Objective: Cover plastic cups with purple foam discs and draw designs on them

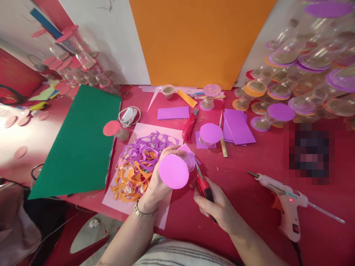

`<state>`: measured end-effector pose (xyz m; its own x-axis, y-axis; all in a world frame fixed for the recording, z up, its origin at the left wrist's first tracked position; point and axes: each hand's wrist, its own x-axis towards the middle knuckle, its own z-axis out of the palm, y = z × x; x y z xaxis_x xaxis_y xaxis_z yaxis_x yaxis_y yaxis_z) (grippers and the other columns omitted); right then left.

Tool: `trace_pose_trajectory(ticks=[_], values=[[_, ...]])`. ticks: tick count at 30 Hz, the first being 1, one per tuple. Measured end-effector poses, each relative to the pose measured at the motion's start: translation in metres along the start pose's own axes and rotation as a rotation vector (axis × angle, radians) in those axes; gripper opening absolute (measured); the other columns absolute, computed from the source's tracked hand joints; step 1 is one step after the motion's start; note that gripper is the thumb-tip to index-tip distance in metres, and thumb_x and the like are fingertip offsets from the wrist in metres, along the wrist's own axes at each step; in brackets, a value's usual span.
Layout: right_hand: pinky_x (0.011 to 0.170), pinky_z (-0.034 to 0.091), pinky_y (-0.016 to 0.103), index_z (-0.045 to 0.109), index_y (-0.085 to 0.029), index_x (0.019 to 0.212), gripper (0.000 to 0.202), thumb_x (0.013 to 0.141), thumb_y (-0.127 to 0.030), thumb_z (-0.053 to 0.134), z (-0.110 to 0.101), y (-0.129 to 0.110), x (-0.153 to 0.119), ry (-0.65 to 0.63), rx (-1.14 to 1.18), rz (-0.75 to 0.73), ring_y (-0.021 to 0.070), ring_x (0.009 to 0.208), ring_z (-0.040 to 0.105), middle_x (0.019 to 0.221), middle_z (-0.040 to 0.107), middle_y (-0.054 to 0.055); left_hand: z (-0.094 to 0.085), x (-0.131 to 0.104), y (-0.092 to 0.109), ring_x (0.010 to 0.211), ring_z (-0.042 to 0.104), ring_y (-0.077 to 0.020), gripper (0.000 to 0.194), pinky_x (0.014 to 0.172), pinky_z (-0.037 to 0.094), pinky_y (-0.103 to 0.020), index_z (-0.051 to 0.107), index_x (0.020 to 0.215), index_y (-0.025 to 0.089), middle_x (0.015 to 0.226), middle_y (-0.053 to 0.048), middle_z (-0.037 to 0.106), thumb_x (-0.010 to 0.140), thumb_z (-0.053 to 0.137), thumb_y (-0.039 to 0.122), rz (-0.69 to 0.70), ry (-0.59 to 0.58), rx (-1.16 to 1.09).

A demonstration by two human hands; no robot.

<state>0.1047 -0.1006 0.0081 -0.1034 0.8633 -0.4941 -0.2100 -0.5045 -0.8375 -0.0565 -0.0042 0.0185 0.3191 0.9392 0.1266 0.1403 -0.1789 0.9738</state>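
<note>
My left hand [155, 190] is wrapped around a sand-timer-shaped piece [173, 171] with a round purple paper disc on its near end. A purple paper piece with a straight edge and corner [185, 148] sticks out at its far end. With my right hand [217, 201] I grip scissors [204, 187] with red and black handles. Their blades touch or nearly touch the edge of this paper; I cannot tell whether they are cutting into it. The piece's clear middle is mostly hidden by the disc and my fingers.
Purple and orange paper scraps [138, 166] lie on a pink sheet [163, 216]. Ahead are a red utility knife [190, 125], another purple-topped sand timer [210, 133] and purple sheets [239, 127]. A glue gun [288, 210] with a lit red light lies right; a green board [80, 147] lies left.
</note>
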Motion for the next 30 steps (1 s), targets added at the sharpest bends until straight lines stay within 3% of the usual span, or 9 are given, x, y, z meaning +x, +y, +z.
trace_pose_trajectory(ticks=[18, 24, 30], values=[[0.040, 0.026, 0.020, 0.052, -0.020, 0.092, 0.029, 0.076, -0.041, 0.064, 0.0020, -0.0033, -0.0001, -0.021, 0.041, 0.076, 0.0041, 0.040, 0.035, 0.062, 0.043, -0.009, 0.0005, 0.0014, 0.0056, 0.135, 0.044, -0.0328, 0.044, 0.117, 0.031, -0.052, 0.066, 0.113, 0.023, 0.128, -0.010, 0.060, 0.072, 0.080, 0.029, -0.059, 0.021, -0.004], [0.045, 0.028, 0.021, 0.054, -0.020, 0.094, 0.029, 0.075, -0.039, 0.065, 0.0003, -0.0016, -0.0005, 0.007, 0.041, 0.025, 0.0050, 0.047, 0.036, 0.069, 0.047, -0.006, 0.0012, 0.0042, 0.0015, 0.131, 0.048, -0.0289, 0.044, 0.110, 0.043, -0.046, 0.066, 0.116, 0.027, 0.122, -0.007, 0.063, 0.074, 0.079, 0.022, 0.080, -0.134, -0.051], [0.044, 0.027, 0.022, 0.056, -0.020, 0.094, 0.028, 0.075, -0.039, 0.064, -0.0007, -0.0016, -0.0012, 0.000, 0.024, 0.038, 0.0054, 0.048, 0.035, 0.069, 0.046, -0.006, -0.0008, 0.0042, 0.0010, 0.133, 0.047, -0.0298, 0.044, 0.114, 0.039, -0.049, 0.064, 0.120, 0.030, 0.123, -0.006, 0.063, 0.078, 0.075, 0.021, 0.072, -0.154, -0.047]])
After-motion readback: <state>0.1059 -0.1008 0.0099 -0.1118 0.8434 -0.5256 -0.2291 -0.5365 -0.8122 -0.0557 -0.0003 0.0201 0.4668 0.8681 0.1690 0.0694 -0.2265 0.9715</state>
